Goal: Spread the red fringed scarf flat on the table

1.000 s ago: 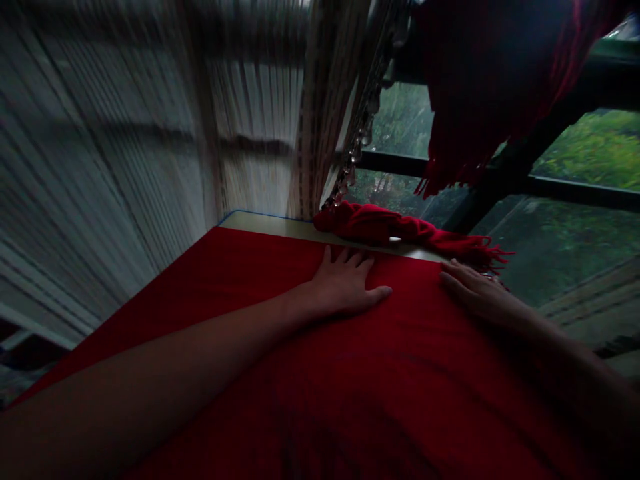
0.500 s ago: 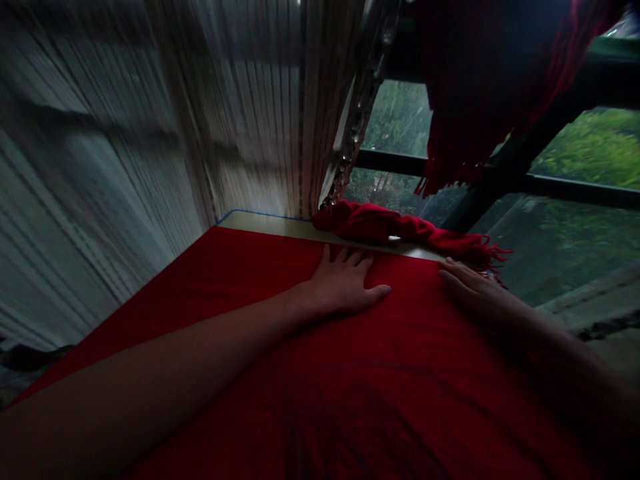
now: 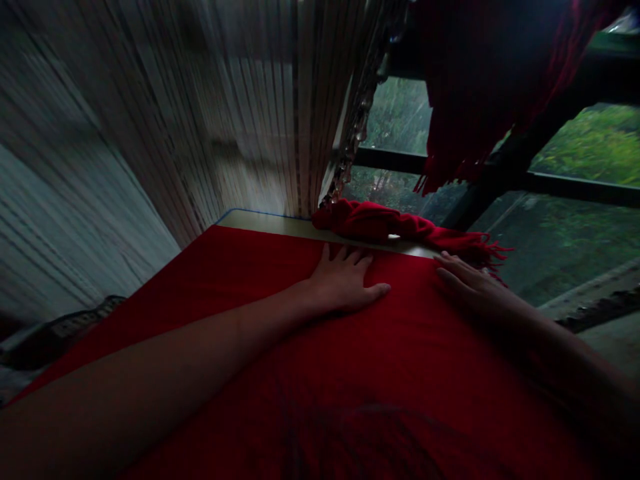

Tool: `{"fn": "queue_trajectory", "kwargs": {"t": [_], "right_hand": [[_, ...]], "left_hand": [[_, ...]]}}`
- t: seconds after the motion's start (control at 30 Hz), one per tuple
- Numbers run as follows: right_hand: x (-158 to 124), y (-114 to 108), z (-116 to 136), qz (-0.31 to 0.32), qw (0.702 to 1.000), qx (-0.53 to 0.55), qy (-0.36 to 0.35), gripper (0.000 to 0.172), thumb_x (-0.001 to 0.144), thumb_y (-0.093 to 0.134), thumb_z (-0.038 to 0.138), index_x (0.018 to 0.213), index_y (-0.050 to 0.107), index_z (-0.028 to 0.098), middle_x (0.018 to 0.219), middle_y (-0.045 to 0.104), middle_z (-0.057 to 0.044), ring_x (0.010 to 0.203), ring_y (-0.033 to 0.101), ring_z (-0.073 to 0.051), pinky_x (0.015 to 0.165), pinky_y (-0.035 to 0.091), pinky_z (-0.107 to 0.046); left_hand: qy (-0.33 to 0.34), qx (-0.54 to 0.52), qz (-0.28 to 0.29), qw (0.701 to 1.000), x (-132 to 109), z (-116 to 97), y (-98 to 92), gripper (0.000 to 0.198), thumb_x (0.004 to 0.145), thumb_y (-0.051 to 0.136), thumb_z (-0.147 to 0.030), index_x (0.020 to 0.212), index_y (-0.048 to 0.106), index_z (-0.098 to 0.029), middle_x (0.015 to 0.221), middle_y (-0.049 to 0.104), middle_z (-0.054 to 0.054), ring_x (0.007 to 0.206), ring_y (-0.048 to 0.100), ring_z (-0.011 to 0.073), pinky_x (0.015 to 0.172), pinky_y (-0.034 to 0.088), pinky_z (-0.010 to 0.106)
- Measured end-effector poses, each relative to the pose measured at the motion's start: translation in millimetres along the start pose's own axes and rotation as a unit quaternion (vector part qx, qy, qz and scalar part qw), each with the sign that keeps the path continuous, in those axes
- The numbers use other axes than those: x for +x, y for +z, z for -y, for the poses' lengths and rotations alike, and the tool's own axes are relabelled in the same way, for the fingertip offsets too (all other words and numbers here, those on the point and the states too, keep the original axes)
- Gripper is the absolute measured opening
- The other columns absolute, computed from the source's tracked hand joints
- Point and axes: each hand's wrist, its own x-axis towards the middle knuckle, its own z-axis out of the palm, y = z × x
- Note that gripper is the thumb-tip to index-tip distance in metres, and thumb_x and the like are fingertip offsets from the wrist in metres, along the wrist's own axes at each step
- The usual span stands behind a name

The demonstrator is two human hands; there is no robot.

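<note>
A large red cloth (image 3: 240,267) lies spread over a pale table (image 3: 265,222), whose far edge shows as a bare strip. My left hand (image 3: 345,280) rests flat on the cloth near that edge, its fingers spread. Over at the cloth's far right corner is my right hand (image 3: 465,277), fingers stretched out and held close together, touching the cloth's edge. Neither hand grips anything. Just beyond them a bunched red scarf (image 3: 370,221) with a fringed end lies along the back of the table. Dark blurred strands cross the cloth at the bottom.
A string curtain (image 3: 250,133) hangs at the left and behind the table. Fringed red fabric (image 3: 465,127) hangs at the upper right in front of dark-framed windows (image 3: 400,113). At the lower left, beside the table, is a dark object (image 3: 60,333) with blurred pale lettering.
My right hand has shifted slightly up and left at the cloth's corner. My left hand stays put. The curtain at the left has swayed, showing more of the dark object.
</note>
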Motion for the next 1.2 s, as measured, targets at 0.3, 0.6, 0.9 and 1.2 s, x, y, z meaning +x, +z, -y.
{"fn": "queue_trajectory", "kwargs": {"t": [0.3,0.6,0.9,1.2], "right_hand": [[0,0,-9,0.037,0.993,0.057,0.094,0.071,0.108,0.015,0.057,0.161,0.038,0.014,0.172,0.026,-0.015,0.16,0.02,-0.034,0.126,0.007,-0.07],[-3,-2,25,0.026,0.993,0.112,-0.024,0.065,0.107,0.033,0.055,0.159,0.042,0.015,0.172,0.026,-0.017,0.161,0.017,-0.033,0.127,0.006,-0.066],[-6,-23,13,-0.005,0.997,0.067,0.05,0.059,0.11,0.032,0.043,0.155,0.046,0.007,0.166,0.036,-0.026,0.157,0.029,-0.036,0.125,0.014,-0.065],[-124,-27,107,0.056,0.988,0.124,-0.072,0.063,0.104,0.046,0.057,0.162,0.03,0.043,0.173,0.021,0.002,0.16,0.018,-0.031,0.128,0.013,-0.068]], "left_hand": [[0.002,0.004,-0.002,1.0,0,1,0.4,0.085,0.098,0.031,-0.075,0.163,0.035,-0.019,0.173,0.026,0.011,0.159,0.02,0.0354,0.126,0.004,0.068],[-0.001,0.007,-0.015,1.0,0,3,1.8,0.085,0.098,0.034,-0.074,0.162,0.037,-0.018,0.173,0.024,0.011,0.16,0.017,0.0356,0.127,0.007,0.067],[-0.011,0.001,-0.023,1.0,8,7,5.6,0.082,0.099,0.039,-0.068,0.163,0.037,-0.016,0.172,0.023,0.012,0.161,0.017,0.0355,0.126,0.003,0.067],[-0.019,0.007,-0.031,0.999,11,10,9.2,0.081,0.097,0.041,-0.065,0.163,0.037,-0.017,0.172,0.022,0.009,0.161,0.016,0.0355,0.126,0.003,0.066]]}}
